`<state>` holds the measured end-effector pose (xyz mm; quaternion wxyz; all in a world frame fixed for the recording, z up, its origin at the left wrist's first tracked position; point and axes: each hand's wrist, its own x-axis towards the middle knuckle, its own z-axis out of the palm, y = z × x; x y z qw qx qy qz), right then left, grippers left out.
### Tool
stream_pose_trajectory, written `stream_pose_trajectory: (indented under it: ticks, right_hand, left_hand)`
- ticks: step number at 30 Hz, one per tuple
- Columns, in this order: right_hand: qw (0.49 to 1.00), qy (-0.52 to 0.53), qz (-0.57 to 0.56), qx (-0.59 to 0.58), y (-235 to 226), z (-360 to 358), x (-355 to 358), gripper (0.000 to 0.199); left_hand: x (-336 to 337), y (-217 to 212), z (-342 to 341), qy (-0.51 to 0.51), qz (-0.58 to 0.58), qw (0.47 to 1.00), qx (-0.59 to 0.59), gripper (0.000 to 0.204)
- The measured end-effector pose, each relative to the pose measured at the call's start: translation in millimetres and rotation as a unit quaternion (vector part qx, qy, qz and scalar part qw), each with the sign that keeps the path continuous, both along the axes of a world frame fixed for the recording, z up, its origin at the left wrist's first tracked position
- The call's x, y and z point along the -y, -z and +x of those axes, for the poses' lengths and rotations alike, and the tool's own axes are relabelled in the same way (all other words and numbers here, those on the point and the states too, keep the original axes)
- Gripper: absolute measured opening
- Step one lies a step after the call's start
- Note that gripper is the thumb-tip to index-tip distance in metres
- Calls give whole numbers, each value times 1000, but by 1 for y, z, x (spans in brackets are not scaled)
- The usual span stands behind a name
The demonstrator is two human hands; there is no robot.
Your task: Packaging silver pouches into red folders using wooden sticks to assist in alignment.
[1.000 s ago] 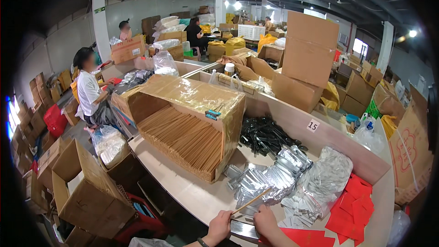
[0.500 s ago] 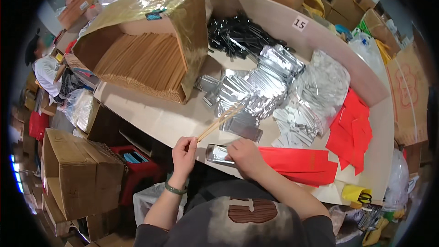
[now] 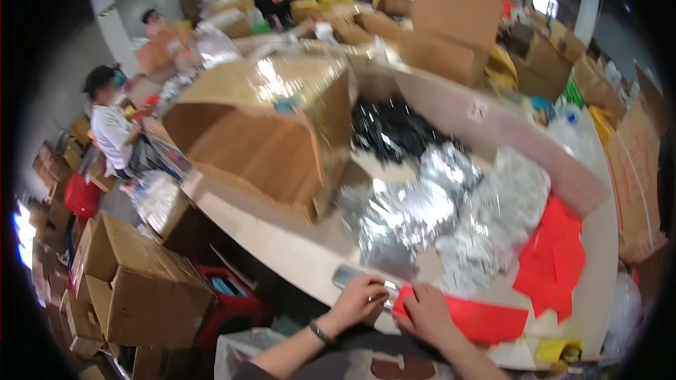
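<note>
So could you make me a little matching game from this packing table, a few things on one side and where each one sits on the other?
Things:
1. big open cardboard box
2. pile of silver foil bags
3. red envelopes
4. heap of black items

Places:
A. far side of the table, behind the silver pile
B. right part of the table
C. left part of the table, lying on its side
D. middle of the table, beyond the two hands

Pairs: 1-C, 2-D, 3-B, 4-A

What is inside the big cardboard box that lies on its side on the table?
The big cardboard box holds a tight stack of thin tan sticks that fills its open side. Motion blur hides detail, and the shiny film on top covers whatever lies deeper.
</note>
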<state>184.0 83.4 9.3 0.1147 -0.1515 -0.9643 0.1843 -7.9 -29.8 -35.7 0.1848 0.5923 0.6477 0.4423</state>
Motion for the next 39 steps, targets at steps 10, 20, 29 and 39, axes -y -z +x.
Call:
stream_pose_trajectory:
  ticks: [10, 20, 29, 39]
  right_hand:
    - [999, -19, -23, -19, -6, -6, -8, 38]
    - [983, 134, 69, -106, -28, 122, -129, 20]
    - [983, 0, -179, 30, 15, 64, -37, 39]
    - [953, 245, -98, 150, -18, 33, -13, 28]
  left_hand:
    - [8, -41, 25, 28, -92, 986, 136, 65]
    - [-7, -52, -17, 17, -235, 968, -84, 39]
    - [-19, -37, 64, 360, -242, 885, 172, 49]
    - [4, -35, 13, 26, -171, 983, -57, 52]
